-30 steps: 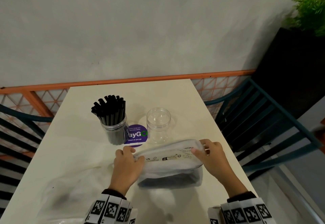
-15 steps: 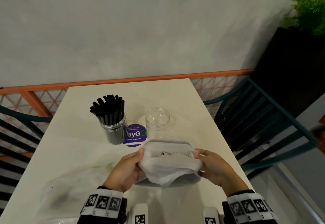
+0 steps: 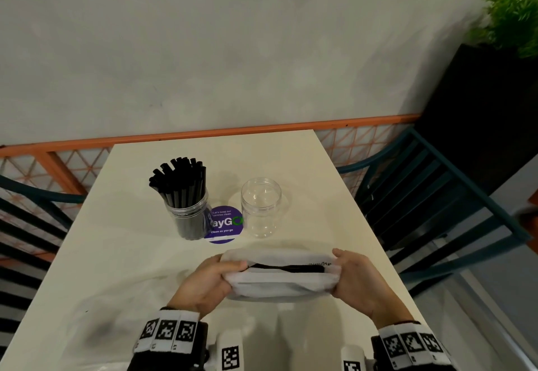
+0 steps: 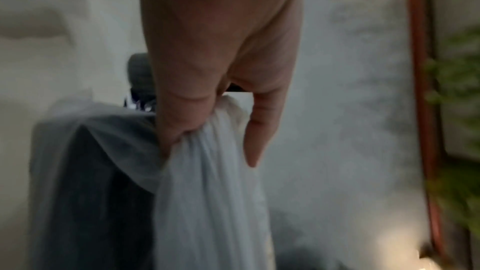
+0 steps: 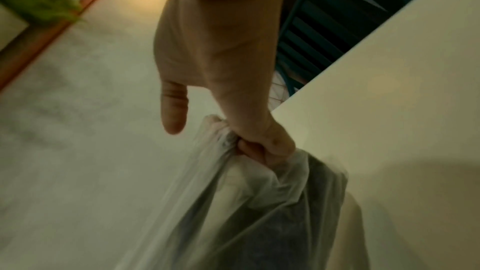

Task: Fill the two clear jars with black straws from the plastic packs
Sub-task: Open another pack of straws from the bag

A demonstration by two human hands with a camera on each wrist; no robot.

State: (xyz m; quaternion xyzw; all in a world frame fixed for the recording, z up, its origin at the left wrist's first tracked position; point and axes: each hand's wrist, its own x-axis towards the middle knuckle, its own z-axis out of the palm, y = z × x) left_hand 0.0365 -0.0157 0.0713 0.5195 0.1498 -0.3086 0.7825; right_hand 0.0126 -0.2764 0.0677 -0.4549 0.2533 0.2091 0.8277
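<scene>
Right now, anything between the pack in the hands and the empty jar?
Nothing visible. The plastic pack, held by the left hand and right hand, sits just in front of the empty jar. Bare table lies between. The filled jar and purple sticker stand left of that path.

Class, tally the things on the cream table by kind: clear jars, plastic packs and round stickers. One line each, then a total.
Clear plastic jars: 2, one full of black straws, one empty
White translucent plastic packs: 2, one held by both hands, one lying flat
Round purple stickers: 1
Total: 5
</scene>
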